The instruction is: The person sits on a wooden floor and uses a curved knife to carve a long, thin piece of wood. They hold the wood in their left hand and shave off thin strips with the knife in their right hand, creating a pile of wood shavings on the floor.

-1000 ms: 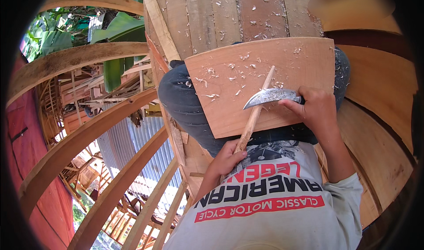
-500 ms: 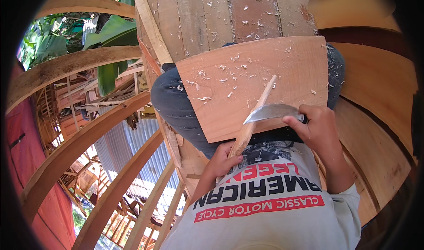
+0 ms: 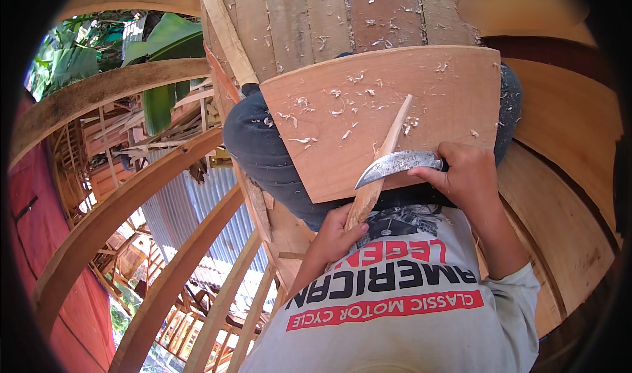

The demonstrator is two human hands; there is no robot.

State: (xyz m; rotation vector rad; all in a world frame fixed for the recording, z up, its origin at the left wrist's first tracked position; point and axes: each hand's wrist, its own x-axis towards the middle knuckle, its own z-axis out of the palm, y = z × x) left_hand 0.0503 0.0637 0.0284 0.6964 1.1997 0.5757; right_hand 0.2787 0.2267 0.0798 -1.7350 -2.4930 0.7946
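Note:
A wooden board (image 3: 316, 169) lies across my lap, with pale shavings scattered on it. My left hand (image 3: 338, 236) is closed round the lower end of a wooden stick (image 3: 393, 136), whose tapered tip points away from me over the board. In my right hand (image 3: 466, 172) is a knife (image 3: 398, 165) with a curved, spotted metal blade and a dark handle mostly hidden by the fingers. The blade crosses over the stick a little above my left hand, its point to the left. Whether its edge touches the wood I cannot tell.
Ahead is a plank floor (image 3: 329, 17) strewn with shavings. Curved wooden ribs (image 3: 131, 198) rise at the left, with corrugated metal sheets (image 3: 197, 202) and green leaves (image 3: 168, 40) beyond. Curved planks (image 3: 559, 109) form a wall at the right.
The knife has tilted, so its blade face shows more, and its point has slid slightly toward me along the stick. My right hand has risen slightly; the board has shifted a little.

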